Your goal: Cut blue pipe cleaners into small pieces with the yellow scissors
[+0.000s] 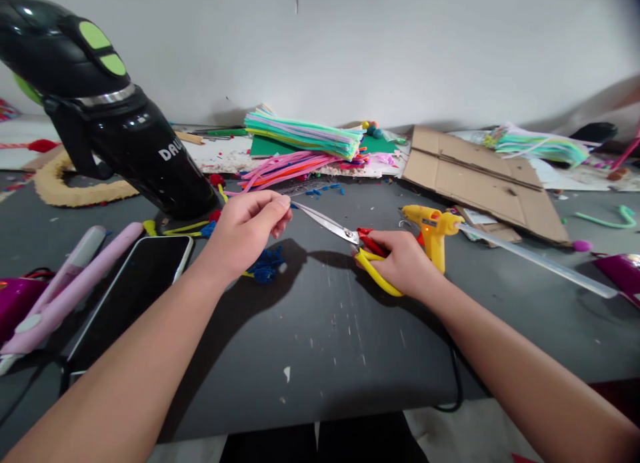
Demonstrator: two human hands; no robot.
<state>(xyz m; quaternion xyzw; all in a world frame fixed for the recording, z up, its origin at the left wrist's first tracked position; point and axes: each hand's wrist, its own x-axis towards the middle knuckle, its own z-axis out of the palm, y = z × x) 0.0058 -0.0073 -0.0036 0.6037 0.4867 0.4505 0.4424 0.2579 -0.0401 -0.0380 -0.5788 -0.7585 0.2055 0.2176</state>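
Note:
My right hand (pixel 407 259) is wrapped round the red and yellow handles of a pair of scissors (pixel 334 228). Its metal blades are nearly together and point left toward my other hand. At the blade tips, the thumb and fingers of my left hand (pixel 257 216) are pinched together. Whatever sits in that pinch is too small and hidden to make out. Just beneath the left hand lies a cluster of blue fuzzy pieces (pixel 267 266) on the grey table. A yellow glue gun (pixel 434 233) with a clear glue stick stands right behind my right hand.
A black bottle (pixel 150 149) rises at the left, near a phone (pixel 133 296) and a pink hair straightener (pixel 80 283). Bundles of pastel pipe cleaners (pixel 305 135) and pink ones (pixel 285 171) lie along the back. Cardboard (pixel 480 176) rests at the back right.

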